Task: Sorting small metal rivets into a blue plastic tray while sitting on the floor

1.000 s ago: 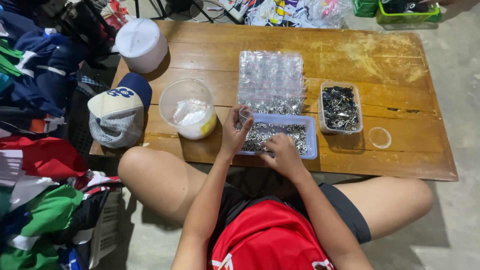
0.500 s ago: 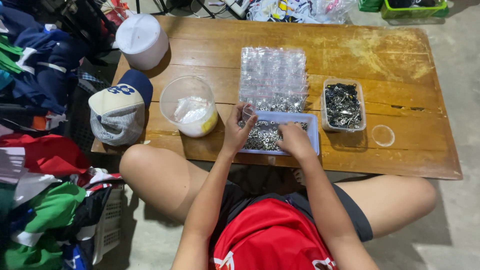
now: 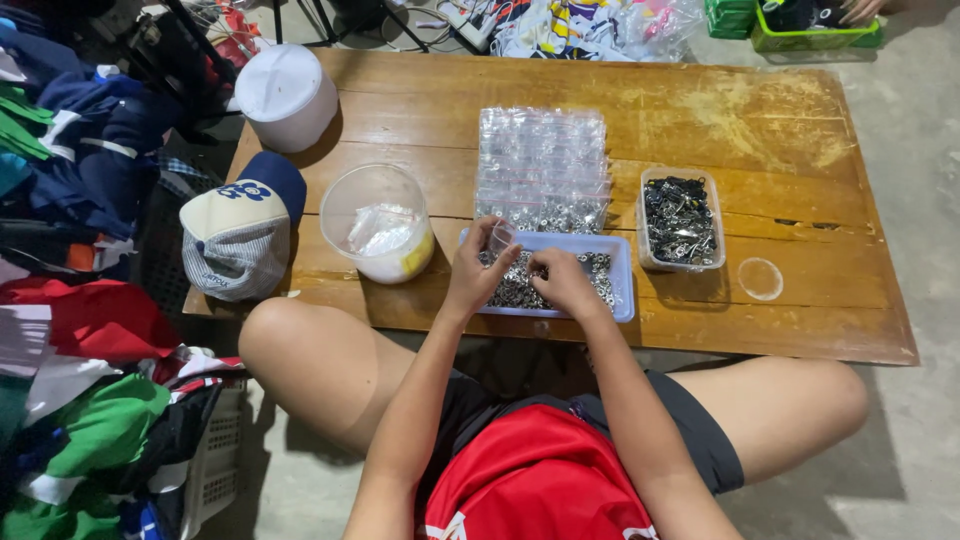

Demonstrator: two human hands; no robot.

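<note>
Wooden table (image 3: 700, 110), concrete floor (image 3: 920, 160), clothes heap (image 3: 80, 180) leftward

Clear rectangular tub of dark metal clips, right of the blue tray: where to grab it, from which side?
Take the clip tub across its two long walls, from above. It sits upright, open-topped, with bare table to its right; the blue tray crowds its near-left corner, so come slightly from the right.
</note>
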